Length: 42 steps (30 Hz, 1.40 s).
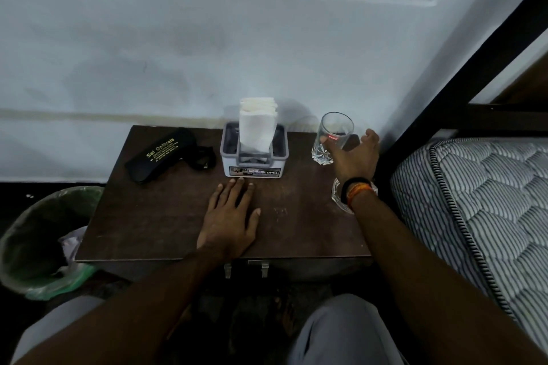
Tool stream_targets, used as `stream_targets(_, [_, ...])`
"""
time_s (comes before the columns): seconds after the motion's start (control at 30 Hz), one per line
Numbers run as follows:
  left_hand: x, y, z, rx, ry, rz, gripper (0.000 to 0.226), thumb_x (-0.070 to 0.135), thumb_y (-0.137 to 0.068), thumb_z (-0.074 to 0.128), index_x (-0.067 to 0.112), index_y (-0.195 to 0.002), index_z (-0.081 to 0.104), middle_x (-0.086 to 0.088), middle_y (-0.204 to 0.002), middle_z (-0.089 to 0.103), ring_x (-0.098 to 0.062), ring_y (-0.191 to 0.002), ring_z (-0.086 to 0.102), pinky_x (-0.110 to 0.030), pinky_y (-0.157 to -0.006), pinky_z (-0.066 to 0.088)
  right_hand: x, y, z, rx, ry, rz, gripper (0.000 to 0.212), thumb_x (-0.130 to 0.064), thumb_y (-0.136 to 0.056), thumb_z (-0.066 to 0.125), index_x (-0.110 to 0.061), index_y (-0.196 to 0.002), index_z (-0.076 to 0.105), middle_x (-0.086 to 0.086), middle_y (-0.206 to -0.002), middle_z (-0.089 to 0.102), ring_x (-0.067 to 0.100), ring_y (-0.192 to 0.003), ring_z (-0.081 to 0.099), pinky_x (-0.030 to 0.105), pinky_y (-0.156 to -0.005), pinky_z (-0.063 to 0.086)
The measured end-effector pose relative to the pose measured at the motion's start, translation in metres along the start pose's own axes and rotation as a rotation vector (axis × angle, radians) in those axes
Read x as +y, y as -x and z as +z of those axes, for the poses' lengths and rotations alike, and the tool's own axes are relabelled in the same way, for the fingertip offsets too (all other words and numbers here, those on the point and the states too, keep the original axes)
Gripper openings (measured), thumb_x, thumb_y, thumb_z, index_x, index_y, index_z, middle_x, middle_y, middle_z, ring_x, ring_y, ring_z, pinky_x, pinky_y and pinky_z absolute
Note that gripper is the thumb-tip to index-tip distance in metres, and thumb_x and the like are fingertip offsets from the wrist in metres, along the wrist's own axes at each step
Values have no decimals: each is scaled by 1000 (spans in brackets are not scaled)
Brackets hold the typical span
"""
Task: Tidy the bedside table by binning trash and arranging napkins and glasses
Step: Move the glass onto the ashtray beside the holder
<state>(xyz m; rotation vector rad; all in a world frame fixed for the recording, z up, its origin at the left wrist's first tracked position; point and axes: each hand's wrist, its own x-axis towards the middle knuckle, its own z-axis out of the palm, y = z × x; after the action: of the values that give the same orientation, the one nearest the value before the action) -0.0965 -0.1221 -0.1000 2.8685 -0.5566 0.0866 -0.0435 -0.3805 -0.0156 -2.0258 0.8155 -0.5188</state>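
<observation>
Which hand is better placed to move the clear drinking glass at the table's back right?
Right. The right hand is already at the clear drinking glass, fingers curled beside it. The left hand lies flat on the dark wooden bedside table, in front of the grey napkin holder.

Bedroom: quilted striped mattress [480,201] on dark bed frame [462,68] sitting beside small desk [166,216], plain painted wall [207,53] behind.

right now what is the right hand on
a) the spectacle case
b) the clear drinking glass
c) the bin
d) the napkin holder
b: the right hand is around the clear drinking glass at the table's back right corner, while the left hand lies flat on the table.
</observation>
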Motion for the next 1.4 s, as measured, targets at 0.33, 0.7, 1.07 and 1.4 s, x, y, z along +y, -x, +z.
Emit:
stream_targets(0.33, [-1, -1, 1, 15, -24, -1, 63, 51, -96, 30, 18, -149, 41, -10, -157, 38, -26, -147, 30, -45, -121, 20, 12, -19, 9, -108, -167, -32, 106, -50, -56, 89, -25, -144, 34, -3, -142, 56, 17, -122, 57, 39, -104, 48])
stream_targets(0.7, [0, -1, 3, 15, -27, -5, 64, 51, -96, 30, 17, -149, 41, -10, -157, 37, -26, -147, 31, -46, -121, 21, -6, -23, -1, -166, -80, -133, 69, -49, -60, 88, -26, -116, 55, -8, -116, 65, 14, -101, 65, 22, -79, 51])
stream_targets(1.07, [1, 0, 0, -7, -34, -13, 66, 53, -95, 26, 17, -150, 39, -10, -158, 35, -25, -148, 27, -45, -122, 18, -7, 19, -80, 84, -203, -150, 62, -46, -62, 89, -17, -109, 61, -8, -99, 70, 9, -90, 69, 25, -77, 56])
stream_targets(1.4, [3, 0, -3, 1, -24, -5, 67, 52, -94, 27, 14, -146, 44, -13, -155, 40, -28, -146, 32, -46, -121, 20, 35, 40, -83, 59, -24, -138, 70, -53, -61, 85, -15, -114, 60, 0, -107, 69, 18, -97, 65, 26, -82, 47])
